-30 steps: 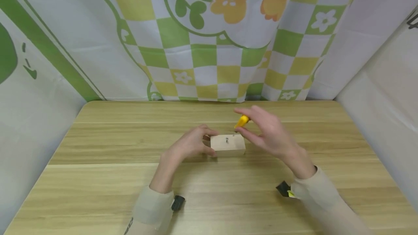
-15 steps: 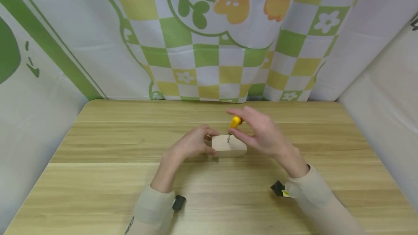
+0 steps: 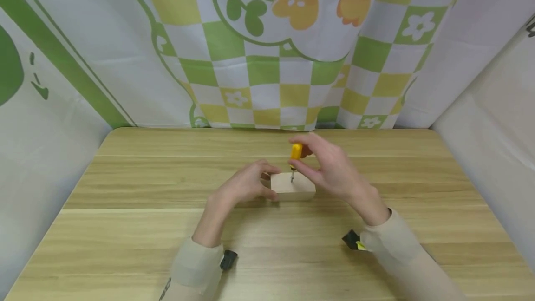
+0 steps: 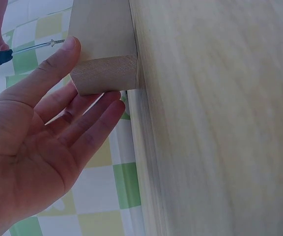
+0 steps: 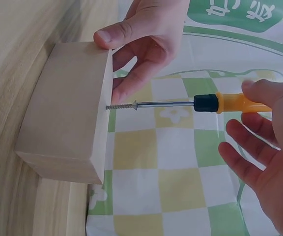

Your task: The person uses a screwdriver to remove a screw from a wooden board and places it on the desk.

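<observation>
A pale wooden block [image 3: 298, 188] lies on the table. My left hand [image 3: 244, 182] grips its left end, thumb on the near side and fingers at the far side. A screw [image 5: 122, 106] stands upright in the block's top face, much of its thread showing. My right hand [image 3: 334, 166] pinches the yellow handle of a screwdriver [image 5: 230, 102] between thumb and fingers. The screwdriver's shaft is in line with the screw, its tip right at the screw head. In the left wrist view the screw [image 4: 57, 42] shows just past my left thumb.
The wood-grain table [image 3: 146, 245] spreads around the block. A curtain [image 3: 263, 73] with green and yellow checks hangs behind its far edge, and pale cloth walls [image 3: 54, 152] stand at both sides. Black wrist-worn devices [image 3: 228, 260] sit at both cuffs.
My right hand has moved left with the screwdriver, from beside the screw to above it. The screwdriver has become more upright, its tip meeting the screw head. My left hand stays on the block.
</observation>
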Action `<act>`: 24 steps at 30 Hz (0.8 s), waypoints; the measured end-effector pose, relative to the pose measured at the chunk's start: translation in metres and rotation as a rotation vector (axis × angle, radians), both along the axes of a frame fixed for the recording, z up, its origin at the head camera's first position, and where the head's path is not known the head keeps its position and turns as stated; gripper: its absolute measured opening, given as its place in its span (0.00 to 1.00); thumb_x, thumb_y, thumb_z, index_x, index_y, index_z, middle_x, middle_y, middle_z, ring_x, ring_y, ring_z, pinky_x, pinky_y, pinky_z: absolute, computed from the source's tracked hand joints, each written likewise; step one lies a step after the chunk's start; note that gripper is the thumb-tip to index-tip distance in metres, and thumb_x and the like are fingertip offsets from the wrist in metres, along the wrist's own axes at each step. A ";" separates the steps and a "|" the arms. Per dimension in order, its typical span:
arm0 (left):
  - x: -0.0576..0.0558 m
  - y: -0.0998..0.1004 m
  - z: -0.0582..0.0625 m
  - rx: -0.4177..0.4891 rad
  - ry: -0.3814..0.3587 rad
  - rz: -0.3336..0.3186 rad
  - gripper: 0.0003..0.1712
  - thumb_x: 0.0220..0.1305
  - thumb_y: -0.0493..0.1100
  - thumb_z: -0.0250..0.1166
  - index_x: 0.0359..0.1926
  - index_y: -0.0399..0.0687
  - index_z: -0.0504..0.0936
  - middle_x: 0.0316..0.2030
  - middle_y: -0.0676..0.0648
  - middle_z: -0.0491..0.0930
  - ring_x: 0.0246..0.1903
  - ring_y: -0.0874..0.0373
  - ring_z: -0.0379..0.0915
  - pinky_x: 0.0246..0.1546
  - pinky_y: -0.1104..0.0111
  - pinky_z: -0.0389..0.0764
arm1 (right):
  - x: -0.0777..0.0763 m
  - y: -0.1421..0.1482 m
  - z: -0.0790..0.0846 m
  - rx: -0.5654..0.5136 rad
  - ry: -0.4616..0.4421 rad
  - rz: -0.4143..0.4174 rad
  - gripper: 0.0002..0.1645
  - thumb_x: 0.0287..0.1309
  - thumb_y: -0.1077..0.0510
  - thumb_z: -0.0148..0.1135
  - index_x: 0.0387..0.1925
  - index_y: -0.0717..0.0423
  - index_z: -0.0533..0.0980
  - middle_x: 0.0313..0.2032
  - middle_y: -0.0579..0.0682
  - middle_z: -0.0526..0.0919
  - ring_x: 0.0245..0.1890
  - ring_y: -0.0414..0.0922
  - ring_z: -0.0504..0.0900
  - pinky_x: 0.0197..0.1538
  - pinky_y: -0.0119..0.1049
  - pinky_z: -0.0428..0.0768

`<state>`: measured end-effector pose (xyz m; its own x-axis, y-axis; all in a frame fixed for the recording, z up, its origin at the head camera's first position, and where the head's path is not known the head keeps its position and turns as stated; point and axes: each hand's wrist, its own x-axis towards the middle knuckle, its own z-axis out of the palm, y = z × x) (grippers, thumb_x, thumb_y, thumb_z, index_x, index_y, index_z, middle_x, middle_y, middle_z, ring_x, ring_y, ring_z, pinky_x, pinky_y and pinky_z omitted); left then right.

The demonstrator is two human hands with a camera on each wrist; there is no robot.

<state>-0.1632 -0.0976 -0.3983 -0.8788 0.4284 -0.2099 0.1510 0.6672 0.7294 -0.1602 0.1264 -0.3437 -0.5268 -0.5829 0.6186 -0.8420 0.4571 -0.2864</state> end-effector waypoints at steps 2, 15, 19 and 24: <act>0.000 0.000 0.000 0.001 -0.001 0.000 0.36 0.49 0.45 0.79 0.62 0.50 0.79 0.52 0.54 0.78 0.58 0.52 0.76 0.60 0.57 0.76 | 0.000 -0.001 0.001 -0.007 -0.024 -0.008 0.27 0.54 0.64 0.73 0.55 0.62 0.74 0.41 0.51 0.82 0.37 0.44 0.84 0.41 0.37 0.85; -0.001 0.000 0.000 0.002 0.003 -0.012 0.36 0.49 0.44 0.79 0.62 0.50 0.79 0.50 0.54 0.78 0.57 0.53 0.77 0.59 0.59 0.76 | -0.008 0.007 0.001 -0.121 -0.135 0.024 0.26 0.53 0.67 0.72 0.55 0.61 0.77 0.33 0.48 0.85 0.31 0.40 0.84 0.36 0.34 0.84; -0.002 0.000 -0.001 0.009 0.005 -0.012 0.36 0.49 0.44 0.79 0.62 0.49 0.79 0.51 0.54 0.78 0.57 0.53 0.77 0.59 0.58 0.77 | -0.009 0.008 0.001 -0.097 -0.130 0.036 0.27 0.54 0.67 0.72 0.56 0.61 0.76 0.33 0.48 0.86 0.32 0.40 0.85 0.37 0.35 0.85; -0.003 0.000 -0.001 0.008 -0.004 -0.010 0.37 0.49 0.45 0.79 0.62 0.50 0.79 0.52 0.54 0.78 0.58 0.52 0.77 0.60 0.58 0.76 | -0.009 0.008 0.003 -0.063 -0.127 0.056 0.27 0.55 0.67 0.70 0.57 0.62 0.76 0.35 0.49 0.86 0.34 0.41 0.86 0.40 0.35 0.85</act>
